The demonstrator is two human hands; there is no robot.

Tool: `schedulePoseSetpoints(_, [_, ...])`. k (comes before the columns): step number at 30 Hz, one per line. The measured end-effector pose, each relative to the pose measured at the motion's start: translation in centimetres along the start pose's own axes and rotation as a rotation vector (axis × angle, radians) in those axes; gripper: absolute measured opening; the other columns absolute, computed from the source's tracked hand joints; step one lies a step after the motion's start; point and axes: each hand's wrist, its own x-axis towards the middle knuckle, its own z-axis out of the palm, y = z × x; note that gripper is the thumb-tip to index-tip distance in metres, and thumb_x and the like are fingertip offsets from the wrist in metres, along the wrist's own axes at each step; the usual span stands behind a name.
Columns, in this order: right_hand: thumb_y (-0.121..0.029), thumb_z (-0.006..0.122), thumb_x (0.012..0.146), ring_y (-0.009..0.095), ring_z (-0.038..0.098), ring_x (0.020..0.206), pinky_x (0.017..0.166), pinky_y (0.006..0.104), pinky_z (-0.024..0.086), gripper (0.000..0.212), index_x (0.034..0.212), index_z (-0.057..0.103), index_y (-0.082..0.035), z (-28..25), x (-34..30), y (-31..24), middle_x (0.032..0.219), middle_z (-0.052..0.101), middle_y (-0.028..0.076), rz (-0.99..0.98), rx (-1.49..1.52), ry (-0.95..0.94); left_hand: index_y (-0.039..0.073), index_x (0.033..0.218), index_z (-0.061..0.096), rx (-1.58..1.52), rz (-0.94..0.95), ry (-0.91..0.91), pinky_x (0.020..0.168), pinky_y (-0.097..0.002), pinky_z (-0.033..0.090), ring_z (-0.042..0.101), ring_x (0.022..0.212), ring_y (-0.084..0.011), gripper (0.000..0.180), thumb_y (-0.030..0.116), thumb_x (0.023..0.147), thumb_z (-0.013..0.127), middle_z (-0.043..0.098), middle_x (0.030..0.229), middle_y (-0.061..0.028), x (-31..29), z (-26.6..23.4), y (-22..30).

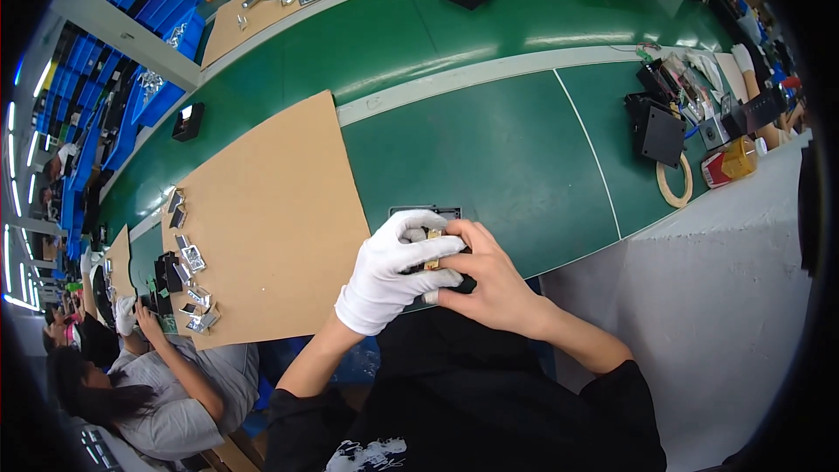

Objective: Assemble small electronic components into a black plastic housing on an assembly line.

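Head view: gloved left hand (393, 264) is clamped on a small brass-coloured part (433, 250) at the green bench's (489, 153) near edge, bare right hand (498, 287) gripping its right side; handling seems mid-step, part unreleased, remainder not tellable.

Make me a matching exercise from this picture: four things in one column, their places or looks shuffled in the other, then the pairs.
Things:
1. Left hand
2. Right hand
3. Large cardboard sheet
4. Roll of tape

Places or looks:
A. Cream-coloured, near the bottle at the far right
B. Covered by a white glove
C. Brown, lying left of the two hands on the green table
D. Bare across its back

Right pairs: 1-B, 2-D, 3-C, 4-A
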Motion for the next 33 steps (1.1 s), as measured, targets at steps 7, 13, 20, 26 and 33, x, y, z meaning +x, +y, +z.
schedulePoseSetpoints(7, [-0.002, 0.07, 0.084, 0.031, 0.051, 0.118, 0.097, 0.0364, 0.045, 0.023, 0.107, 0.071, 0.0, -0.9, 0.7, 0.8, 0.141, 0.052, 0.017, -0.044, 0.106, -0.092, 0.01, 0.113, 0.08, -0.002, 0.079, -0.031, 0.08, -0.0334, 0.055, 0.067, 0.094, -0.0238, 0.036, 0.01, 0.078, 0.087, 0.066, 0.129, -0.0133, 0.0, -1.1, -0.6])
schedulePoseSetpoints(13, [0.002, 0.063, 0.088, 0.03, 0.053, 0.113, 0.098, 0.0381, 0.046, 0.015, 0.102, 0.069, 0.0, -1.7, 1.1, 0.7, 0.138, 0.054, 0.015, -0.073, 0.094, -0.142, 0.009, 0.113, 0.078, 0.166, 0.139, -0.026, 0.08, -0.0372, 0.056, 0.068, 0.094, -0.0273, 0.036, 0.013, 0.078, 0.087, 0.066, 0.128, -0.014, -0.2, -1.5, 0.1])
schedulePoseSetpoints(20, [0.004, 0.062, 0.084, 0.027, 0.055, 0.101, 0.09, 0.0347, 0.046, 0.014, 0.095, 0.07, 0.0, -2.0, 1.2, -0.1, 0.124, 0.063, 0.012, -0.072, 0.02, -0.134, 0.007, 0.13, 0.066, 0.271, 0.313, -0.013, 0.083, -0.0376, 0.056, 0.068, 0.098, -0.0308, 0.046, 0.016, 0.087, 0.08, 0.067, 0.125, -0.0137, -0.7, -1.9, -0.1])
schedulePoseSetpoints(26, [0.005, 0.063, 0.083, 0.024, 0.056, 0.091, 0.08, 0.0313, 0.046, 0.012, 0.092, 0.071, 0.002, -1.0, 1.9, 0.2, 0.113, 0.065, 0.01, -0.065, 0.082, -0.105, 0.005, 0.147, 0.055, 0.373, 0.019, 0.278, 0.103, -0.0416, 0.051, 0.062, 0.121, -0.0356, 0.062, 0.019, 0.09, 0.073, 0.058, 0.142, -0.0188, -1.9, -8.9, -1.4])
schedulePoseSetpoints(33, [0.006, 0.063, 0.084, 0.021, 0.056, 0.083, 0.07, 0.028, 0.045, 0.011, 0.091, 0.071, 0.003, -0.3, 1.8, -0.8, 0.107, 0.066, 0.009, -0.024, 0.149, -0.02, 0.005, 0.139, 0.052, 1.094, -0.767, 0.802, 0.09, -0.0517, 0.055, 0.067, 0.106, -0.0485, 0.051, 0.018, 0.091, 0.063, 0.069, 0.117, -0.0273, -7.9, -34.0, -16.4])
